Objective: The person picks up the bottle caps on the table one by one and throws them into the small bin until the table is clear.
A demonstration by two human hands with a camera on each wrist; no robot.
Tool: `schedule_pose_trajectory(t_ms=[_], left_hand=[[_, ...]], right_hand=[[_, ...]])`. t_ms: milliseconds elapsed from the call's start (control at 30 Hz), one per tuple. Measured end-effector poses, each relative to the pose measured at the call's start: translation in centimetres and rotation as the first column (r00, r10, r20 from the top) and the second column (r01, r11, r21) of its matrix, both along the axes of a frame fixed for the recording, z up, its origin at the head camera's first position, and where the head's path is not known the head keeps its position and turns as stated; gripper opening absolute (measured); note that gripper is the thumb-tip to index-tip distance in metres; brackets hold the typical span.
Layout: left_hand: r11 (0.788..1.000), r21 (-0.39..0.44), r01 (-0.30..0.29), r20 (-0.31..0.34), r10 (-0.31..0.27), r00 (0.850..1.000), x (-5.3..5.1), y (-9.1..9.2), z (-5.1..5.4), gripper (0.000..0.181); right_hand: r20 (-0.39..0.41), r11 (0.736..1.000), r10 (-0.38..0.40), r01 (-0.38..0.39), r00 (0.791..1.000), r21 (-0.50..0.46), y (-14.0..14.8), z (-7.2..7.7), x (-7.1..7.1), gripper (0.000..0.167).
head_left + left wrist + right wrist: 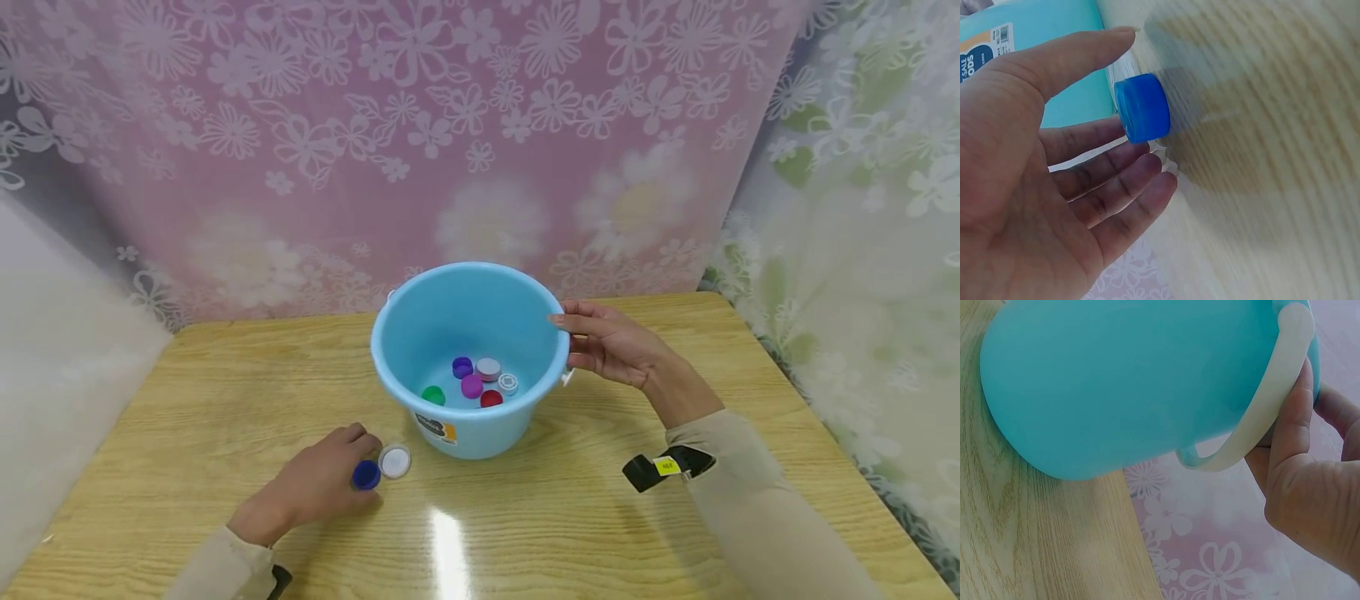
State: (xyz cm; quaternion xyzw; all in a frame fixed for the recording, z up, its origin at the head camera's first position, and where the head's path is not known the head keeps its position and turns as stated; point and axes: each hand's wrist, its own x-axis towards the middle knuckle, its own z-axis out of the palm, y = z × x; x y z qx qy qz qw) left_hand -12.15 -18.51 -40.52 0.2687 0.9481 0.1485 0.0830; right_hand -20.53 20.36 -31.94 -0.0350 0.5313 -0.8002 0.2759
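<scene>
A light blue bucket [457, 437] stands upright on the wooden table. My right hand [617, 343] grips its right rim, thumb over the edge and fingers outside, by the white handle [1260, 412]. Front left of the bucket, my left hand [324, 473] is spread around a dark blue bottle cap [366, 475] on the table. In the left wrist view the thumb is apart from that cap, and the fingertips lie close along its other side; whether they touch cannot be told. Beside it lies a white round lid [395, 461].
Inside the bucket are several caps, among them a green cap [432, 396], a magenta cap [472, 386], a red cap [491, 399] and a purple cap [462, 367]. A flowered curtain [420, 167] hangs behind the table [570, 508].
</scene>
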Motion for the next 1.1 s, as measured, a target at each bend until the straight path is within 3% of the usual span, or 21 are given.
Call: schedule_pose_trajectory(t_ms=[333, 500, 900, 1100], left_hand=[[1.0, 0.008, -0.029, -0.068, 0.03, 0.997, 0.6, 0.21, -0.27, 0.03], [1.0, 0.007, -0.005, -0.121, 0.006, 0.993, 0.54, 0.28, -0.57, 0.018], [0.997, 0.064, -0.051, -0.052, 0.055, 0.997, 0.22, 0.11, -0.72, 0.017], [0.992, 0.043, -0.117, -0.029, 0.119, 0.993, 0.29, 0.48, -0.66, 0.021]], right_hand=[[-0.008, 1.0, 0.004, -0.004, 1.0, 0.01, -0.02, -0.19, 0.02, 0.016], [-0.015, 1.0, 0.008, -0.008, 1.0, 0.005, 0.02, -0.11, 0.05, 0.016], [-0.003, 1.0, 0.011, -0.011, 1.0, -0.012, 0.08, -0.01, 0.11, 0.014], [-0.002, 1.0, 0.012, -0.012, 1.0, -0.018, 0.11, -0.01, 0.13, 0.015]])
